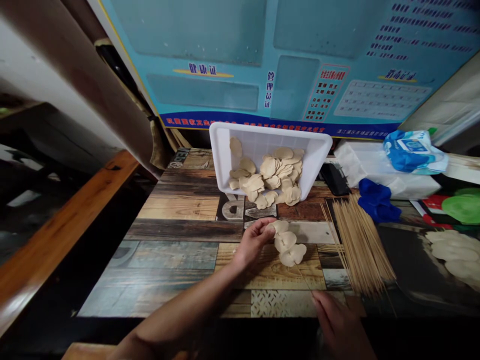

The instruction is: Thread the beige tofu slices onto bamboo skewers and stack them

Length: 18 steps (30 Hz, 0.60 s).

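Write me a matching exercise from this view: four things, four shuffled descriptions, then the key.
1. Left hand
2. Right hand
3. White plastic bin
4. Bundle of wooden skewers

A. Straw-coloured, lying side by side
B. Grips the lower end of a single skewer
C. Contains loose pale slices
D. Pinches at the far end of the threaded slices

Pairs: 1-D, 2-B, 3-C, 4-A

Head-worn view, facing forward and down, near both hands (255, 243) (337, 317)
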Each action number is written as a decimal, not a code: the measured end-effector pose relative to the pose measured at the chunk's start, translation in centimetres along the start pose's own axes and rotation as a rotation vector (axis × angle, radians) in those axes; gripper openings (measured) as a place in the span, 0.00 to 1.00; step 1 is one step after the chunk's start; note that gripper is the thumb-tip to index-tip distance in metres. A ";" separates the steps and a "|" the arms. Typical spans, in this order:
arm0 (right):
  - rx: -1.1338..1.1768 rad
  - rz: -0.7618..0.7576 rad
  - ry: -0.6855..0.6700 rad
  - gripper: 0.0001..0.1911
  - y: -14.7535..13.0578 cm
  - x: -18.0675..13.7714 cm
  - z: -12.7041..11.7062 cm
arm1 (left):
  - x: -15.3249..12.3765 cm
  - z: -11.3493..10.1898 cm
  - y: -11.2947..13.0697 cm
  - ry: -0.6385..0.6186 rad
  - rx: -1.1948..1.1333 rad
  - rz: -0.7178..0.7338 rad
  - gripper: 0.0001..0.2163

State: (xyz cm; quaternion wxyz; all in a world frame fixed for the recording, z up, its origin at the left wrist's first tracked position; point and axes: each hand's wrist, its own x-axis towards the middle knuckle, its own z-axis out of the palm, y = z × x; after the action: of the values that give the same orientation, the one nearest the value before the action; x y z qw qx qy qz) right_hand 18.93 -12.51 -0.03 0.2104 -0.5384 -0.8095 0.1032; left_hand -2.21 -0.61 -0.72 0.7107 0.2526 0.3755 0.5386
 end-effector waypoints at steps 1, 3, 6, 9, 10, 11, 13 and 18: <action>-0.005 -0.006 -0.002 0.20 -0.2 0.2 -0.3 | 0.0 -0.1 0.0 0.003 0.040 0.020 0.17; -0.011 -0.016 -0.009 0.20 -0.6 0.4 -0.8 | 0.1 -0.2 -0.1 0.005 0.092 0.044 0.17; -0.023 -0.029 -0.005 0.20 -0.8 0.3 -1.3 | 0.2 -0.3 -0.2 0.005 0.097 0.048 0.17; -0.023 -0.046 -0.025 0.19 -0.8 0.2 -1.5 | 0.1 -0.3 -0.3 0.007 0.107 0.060 0.16; -0.022 -0.048 -0.029 0.19 -0.8 0.2 -1.5 | 0.1 -0.2 -0.4 0.007 0.124 0.069 0.15; -0.021 -0.046 -0.033 0.19 -0.8 0.2 -1.6 | 0.0 -0.1 -0.4 0.005 0.146 0.079 0.15; -0.014 -0.027 -0.039 0.19 -0.8 0.2 -1.5 | -0.2 0.1 -0.5 -0.001 0.196 0.095 0.13; 0.015 0.017 -0.044 0.18 -0.4 -0.3 -0.8 | -0.4 0.4 -0.4 -0.030 0.163 0.029 0.21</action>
State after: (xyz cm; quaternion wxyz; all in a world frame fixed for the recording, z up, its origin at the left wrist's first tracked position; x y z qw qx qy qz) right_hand 19.01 -12.96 0.77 0.1956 -0.5412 -0.8085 0.1228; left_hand -1.75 -1.11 -0.70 0.6854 0.3233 0.4037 0.5126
